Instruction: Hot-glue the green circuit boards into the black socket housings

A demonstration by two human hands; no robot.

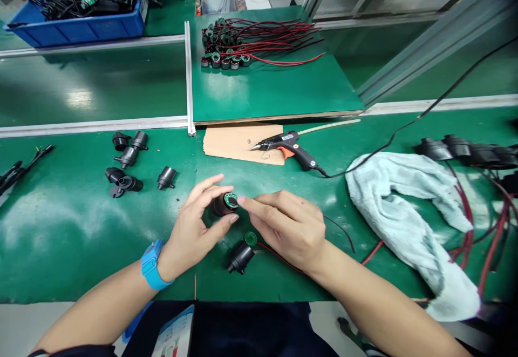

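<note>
Green bench (81, 249), edge (101, 301) near; left hand (193, 231) holds cylinder (220, 204).

Near the middle, a glue gun (288, 140), nozzle over cardboard (226, 142), handle out past its edge above the green bench (60, 249), pale glue stick (329, 126) jutting backward. From the handle, a black cord (421, 115), up and away rightward. Right of the gun, a crumpled pale towel (404, 233). Back left, a blue bin (89, 32) heaped with black cables (109, 3).

Green bench (60, 260) is carrying black fittings (128, 156) left, one housing (240, 257) near front edge; glue gun (290, 142) is lying partly on cardboard (224, 141); pale towel (388, 206) is sprawling right.
</note>
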